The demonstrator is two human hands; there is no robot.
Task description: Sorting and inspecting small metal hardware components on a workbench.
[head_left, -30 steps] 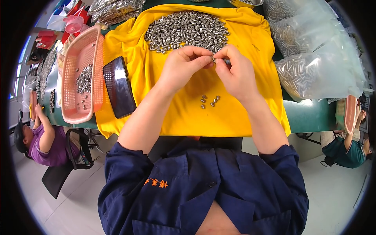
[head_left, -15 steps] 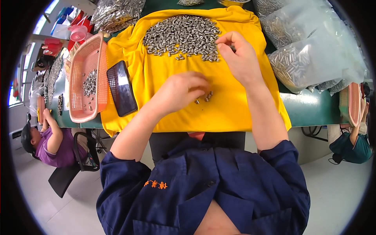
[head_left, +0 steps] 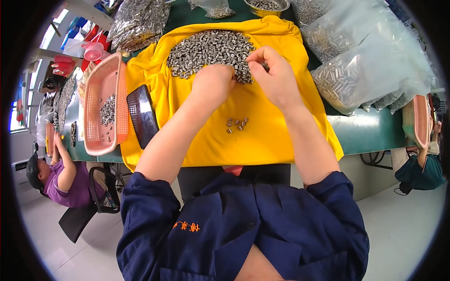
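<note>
your left hand (head_left: 213,82) is curled with its knuckles up, resting at the near edge of the heap of small metal parts (head_left: 206,49); its fingers are tucked under and into the heap, so you cannot tell from here whether they hold anything. your right hand (head_left: 274,77) sits just beside it, at the heap's right edge, with thumb and fingertips drawn close together in a narrow pinch; what lies between them, if anything, is too small to make out. the two hands are near each other but apart.

the heap lies on the far half of a yellow cloth (head_left: 272,140) spread over the green table (head_left: 370,133). closer to you on the same cloth, between your forearms, sits a small cluster of loose parts (head_left: 236,124), well apart from the heap.

off the cloth's left edge lies a dark tray (head_left: 142,114), tilted, and just beyond it a pink basket (head_left: 91,98) with a few metal parts inside. to your right, clear plastic bags (head_left: 370,65) packed with more parts rest on the table. another person in a purple shirt (head_left: 65,180) sits at the far left, and someone in dark green (head_left: 417,171) at the far right.
</note>
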